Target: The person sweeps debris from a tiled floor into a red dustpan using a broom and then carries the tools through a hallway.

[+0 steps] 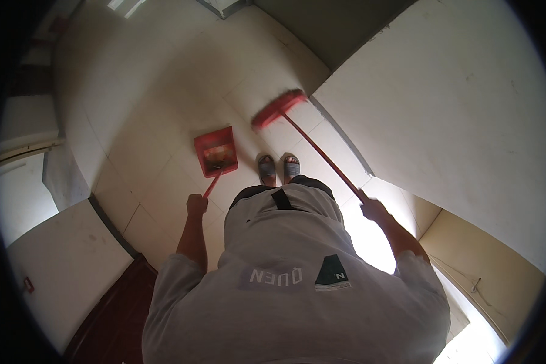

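My left hand (197,204) is closed around the handle of a red dustpan (235,154), whose pan lies ahead and to the left of my feet. Some debris is in the pan; what it is I cannot tell. The handle of a red push broom (271,110) is in the grip of my right hand (373,207). The broom's head, blurred, is at the floor ahead of my feet, to the right of the dustpan and apart from it, near the wall on the right.
Pale floor tiles (154,118) spread around my slippered feet (291,166). A white wall (437,100) with a grey baseboard (343,136) runs along the right. At the lower left are another wall (73,245) and a dark red door or panel (113,309). Bright light falls on the floor beside me at right.
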{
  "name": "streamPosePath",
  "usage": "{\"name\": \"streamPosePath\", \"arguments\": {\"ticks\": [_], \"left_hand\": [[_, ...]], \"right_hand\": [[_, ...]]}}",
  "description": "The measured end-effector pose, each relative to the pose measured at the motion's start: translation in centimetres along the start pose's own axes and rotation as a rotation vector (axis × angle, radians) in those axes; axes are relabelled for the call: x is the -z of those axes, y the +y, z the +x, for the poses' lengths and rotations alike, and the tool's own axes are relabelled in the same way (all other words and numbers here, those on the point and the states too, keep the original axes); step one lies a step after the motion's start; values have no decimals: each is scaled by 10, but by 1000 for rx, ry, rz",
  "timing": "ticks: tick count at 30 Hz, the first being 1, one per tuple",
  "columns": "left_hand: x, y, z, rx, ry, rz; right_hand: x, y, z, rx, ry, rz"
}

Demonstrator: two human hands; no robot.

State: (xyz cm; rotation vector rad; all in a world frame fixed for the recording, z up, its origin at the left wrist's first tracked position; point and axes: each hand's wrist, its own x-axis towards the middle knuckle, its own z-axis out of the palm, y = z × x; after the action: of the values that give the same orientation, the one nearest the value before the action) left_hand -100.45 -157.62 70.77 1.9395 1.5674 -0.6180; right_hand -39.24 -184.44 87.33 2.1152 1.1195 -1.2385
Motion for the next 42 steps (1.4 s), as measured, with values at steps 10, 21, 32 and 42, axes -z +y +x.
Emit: {"name": "streamPosePath", "arguments": {"ticks": [10,21,32,42], "left_hand": [[26,56,-27,665,-137,-794],[11,62,-24,855,-99,-1053],[5,86,5,734,-25,-894],[15,75,29,651,-111,-497]], "right_hand": [[110,-142,147,242,200,-36],[17,48,-54,-49,45,-104],[8,61,13,9,48,-20],[123,-117,191,325,273,-40]]}}
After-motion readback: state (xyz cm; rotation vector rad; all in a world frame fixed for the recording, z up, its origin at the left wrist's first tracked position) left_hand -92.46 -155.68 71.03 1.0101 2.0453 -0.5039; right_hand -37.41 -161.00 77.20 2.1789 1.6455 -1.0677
